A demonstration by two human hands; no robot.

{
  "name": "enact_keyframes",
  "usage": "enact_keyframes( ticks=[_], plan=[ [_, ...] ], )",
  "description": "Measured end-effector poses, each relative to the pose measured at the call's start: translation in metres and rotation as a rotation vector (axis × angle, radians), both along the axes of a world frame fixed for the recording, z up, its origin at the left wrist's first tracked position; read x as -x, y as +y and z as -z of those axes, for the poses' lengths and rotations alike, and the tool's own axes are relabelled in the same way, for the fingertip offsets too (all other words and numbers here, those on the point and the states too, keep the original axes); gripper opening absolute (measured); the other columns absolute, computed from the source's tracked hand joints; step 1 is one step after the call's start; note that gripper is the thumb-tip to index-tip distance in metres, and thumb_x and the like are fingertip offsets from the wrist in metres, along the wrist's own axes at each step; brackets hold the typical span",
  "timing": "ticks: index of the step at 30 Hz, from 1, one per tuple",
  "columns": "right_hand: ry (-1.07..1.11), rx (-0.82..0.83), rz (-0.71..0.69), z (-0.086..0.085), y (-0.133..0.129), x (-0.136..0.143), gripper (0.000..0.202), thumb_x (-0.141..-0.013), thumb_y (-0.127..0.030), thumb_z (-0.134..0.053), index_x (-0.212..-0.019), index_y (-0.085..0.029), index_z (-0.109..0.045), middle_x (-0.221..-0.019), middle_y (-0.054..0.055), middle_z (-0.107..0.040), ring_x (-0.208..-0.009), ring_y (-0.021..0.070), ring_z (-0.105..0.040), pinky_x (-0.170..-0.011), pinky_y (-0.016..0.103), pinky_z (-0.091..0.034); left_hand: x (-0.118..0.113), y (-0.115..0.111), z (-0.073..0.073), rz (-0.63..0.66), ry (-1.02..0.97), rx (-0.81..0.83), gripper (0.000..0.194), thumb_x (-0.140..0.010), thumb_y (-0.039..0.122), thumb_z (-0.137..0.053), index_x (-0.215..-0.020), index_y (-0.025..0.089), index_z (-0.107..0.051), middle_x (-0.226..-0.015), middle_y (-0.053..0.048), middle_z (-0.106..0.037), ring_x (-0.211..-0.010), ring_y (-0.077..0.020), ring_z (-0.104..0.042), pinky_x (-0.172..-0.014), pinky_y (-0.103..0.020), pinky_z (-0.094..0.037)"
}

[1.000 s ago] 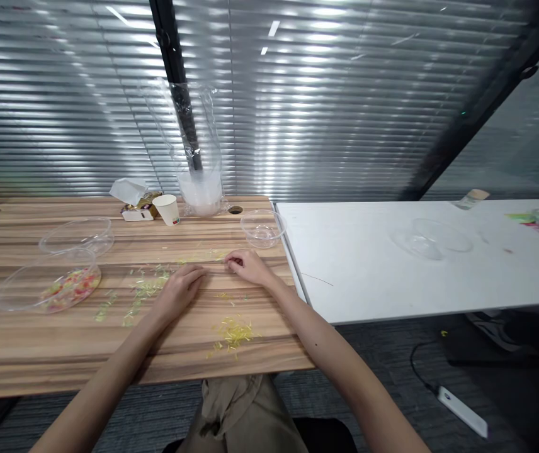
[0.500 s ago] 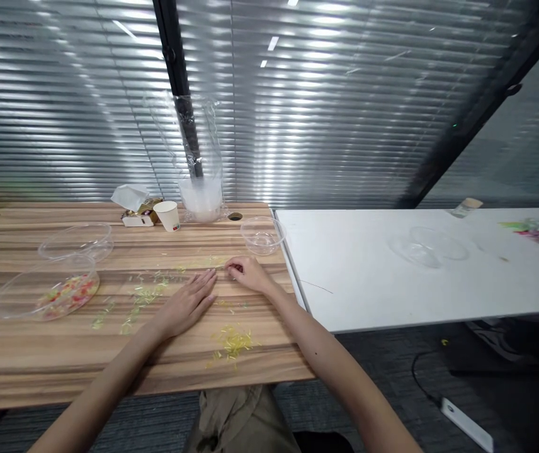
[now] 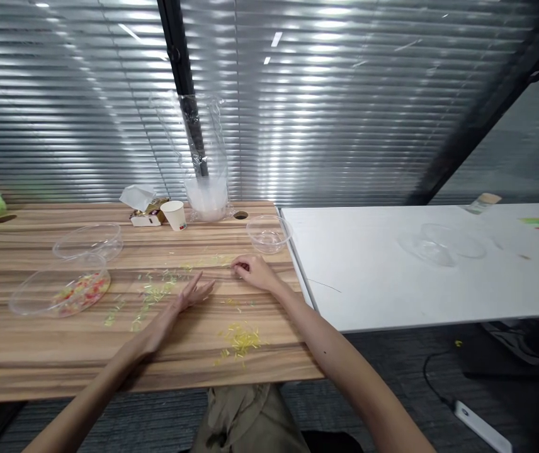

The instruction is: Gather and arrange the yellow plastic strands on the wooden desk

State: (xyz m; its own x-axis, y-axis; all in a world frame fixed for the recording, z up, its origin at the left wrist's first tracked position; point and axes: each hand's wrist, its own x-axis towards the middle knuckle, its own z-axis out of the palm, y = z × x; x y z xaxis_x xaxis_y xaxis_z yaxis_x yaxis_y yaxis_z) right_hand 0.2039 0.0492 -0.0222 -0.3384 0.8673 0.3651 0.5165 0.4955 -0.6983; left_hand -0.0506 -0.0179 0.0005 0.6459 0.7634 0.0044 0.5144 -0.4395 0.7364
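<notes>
The left hand [image 3: 192, 296] is over the wooden desk [image 3: 189, 371], its fingers spread and holding nothing visible, between pale green bits [image 3: 153, 294] and a loose yellow pile [image 3: 242, 341]. The right hand [image 3: 256, 272] has its fingers curled; whether they pinch anything, I cannot tell. A clear bowl [image 3: 269, 239] stands just beyond it; another bowl [image 3: 38, 292], far left, contains red and yellow bits [image 3: 83, 292].

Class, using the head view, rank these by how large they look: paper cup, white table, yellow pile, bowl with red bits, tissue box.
1. White table
2. Bowl with red bits
3. Yellow pile, tissue box: too alike to rank, the pile lying nearer
4. Paper cup
</notes>
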Motion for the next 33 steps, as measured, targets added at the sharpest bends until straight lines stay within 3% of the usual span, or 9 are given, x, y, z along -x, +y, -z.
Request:
enact_keyframes(
  ticks=[4,8,11,15,21,27,31,33],
  plan=[
    [0.001,-0.010,0.005,0.000,-0.001,0.000,0.024,-0.081,-0.004,-0.053,-0.090,-0.014,-0.073,-0.089,0.006,-0.074,-0.081,0.0157,-0.066,-0.077,0.025,-0.047,0.007,-0.006,0.005,-0.064,0.017,-0.119,0.053,-0.100,0.034,0.005,-0.152,0.026,0.005,-0.153,-0.006,-0.028,-0.138,-0.0211,-0.034,-0.112,-0.048,-0.029],
    [-0.010,-0.025,0.007,-0.002,-0.002,0.000,0.025,-0.081,-0.003,-0.052,-0.090,-0.015,-0.073,-0.091,0.005,-0.074,-0.083,0.0155,-0.066,-0.079,0.025,-0.048,0.007,-0.012,0.010,-0.010,0.211,-0.247,0.054,-0.101,0.042,-0.016,-0.152,0.024,-0.011,-0.154,-0.005,-0.026,-0.141,-0.0228,-0.028,-0.114,-0.045,-0.027],
    [-0.019,-0.031,0.010,-0.003,-0.003,0.000,0.025,-0.081,-0.003,-0.052,-0.091,-0.014,-0.073,-0.094,0.006,-0.074,-0.085,0.0162,-0.067,-0.081,0.027,-0.048,0.004,-0.016,0.008,0.020,0.289,-0.273,0.054,-0.101,0.043,-0.020,-0.151,0.024,-0.018,-0.155,-0.003,-0.024,-0.142,-0.0225,-0.025,-0.115,-0.043,-0.025],
    [-0.017,-0.039,0.005,-0.005,-0.005,-0.001,0.025,-0.082,-0.004,-0.052,-0.093,-0.013,-0.073,-0.096,0.008,-0.074,-0.088,0.0176,-0.067,-0.082,0.028,-0.048,0.004,-0.018,0.005,0.003,0.220,-0.214,0.053,-0.101,0.043,-0.016,-0.152,0.026,-0.015,-0.153,-0.003,-0.031,-0.141,-0.0216,-0.027,-0.115,-0.045,-0.023],
    [0.002,-0.061,0.023,-0.004,-0.006,-0.001,0.024,-0.082,-0.005,-0.054,-0.093,-0.014,-0.073,-0.097,0.007,-0.074,-0.088,0.0168,-0.067,-0.083,0.027,-0.048,0.010,-0.017,0.007,-0.157,0.025,-0.178,0.054,-0.102,0.039,-0.010,-0.152,0.024,0.001,-0.144,-0.006,-0.046,-0.137,-0.0206,-0.035,-0.116,-0.049,-0.019],
    [0.011,-0.059,0.028,-0.003,-0.004,0.000,0.023,-0.083,-0.006,-0.053,-0.092,-0.014,-0.072,-0.094,0.007,-0.074,-0.086,0.0159,-0.067,-0.081,0.026,-0.048,0.000,-0.017,0.005,0.085,0.285,-0.281,0.057,-0.100,0.043,-0.027,-0.152,0.028,-0.009,-0.156,-0.005,-0.023,-0.142,-0.0265,-0.022,-0.115,-0.048,-0.021],
    [-0.013,-0.068,0.029,-0.003,-0.003,0.000,0.023,-0.082,-0.005,-0.053,-0.092,-0.014,-0.072,-0.094,0.007,-0.074,-0.085,0.0159,-0.067,-0.081,0.026,-0.048,-0.011,-0.010,0.006,0.155,0.237,-0.313,0.069,-0.101,0.037,-0.027,-0.147,0.024,0.022,-0.155,-0.008,-0.025,-0.143,-0.0242,-0.019,-0.115,-0.050,-0.023],
    [-0.020,-0.072,0.037,-0.003,-0.003,0.000,0.023,-0.082,-0.006,-0.054,-0.092,-0.015,-0.072,-0.095,0.006,-0.074,-0.085,0.0155,-0.067,-0.081,0.026,-0.048,-0.015,-0.006,0.007,0.195,0.217,-0.315,0.072,-0.101,0.036,-0.028,-0.146,0.024,0.026,-0.154,-0.009,-0.027,-0.143,-0.0239,-0.020,-0.114,-0.050,-0.025]
  ],
)
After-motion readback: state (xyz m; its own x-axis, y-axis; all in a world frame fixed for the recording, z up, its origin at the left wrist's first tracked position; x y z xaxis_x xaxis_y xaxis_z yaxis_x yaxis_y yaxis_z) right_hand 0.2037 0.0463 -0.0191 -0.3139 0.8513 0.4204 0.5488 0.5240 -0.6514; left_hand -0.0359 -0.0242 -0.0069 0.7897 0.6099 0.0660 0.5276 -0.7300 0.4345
